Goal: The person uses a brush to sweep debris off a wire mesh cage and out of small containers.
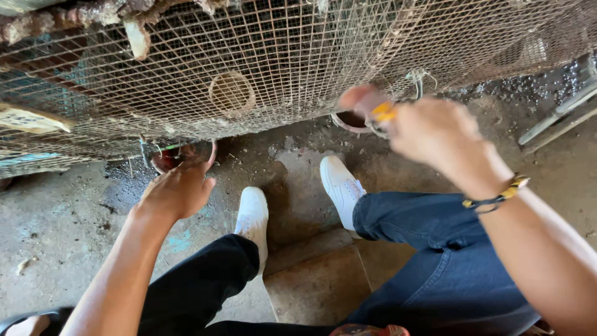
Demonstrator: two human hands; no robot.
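Head view: nearest, bent knees in dark jeans [435, 249] and white shoes [252, 218] on the concrete floor [56, 230]. The left hand [177, 190] grips the rim of a reddish bowl [183, 154] under the wire cage [280, 62]; keep it level. The right hand [435, 134], blurred, pinches an orange-handled tool [382, 113] beside a second bowl [350, 119]; steadying it would help

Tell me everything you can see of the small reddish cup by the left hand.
The reddish cup is a small round bowl, plastic or clay by its look, sitting at the foot of the wire cage on the dirty concrete floor. Its inside looks dark; contents unclear. The left hand covers its near rim, fingers on or just over it.
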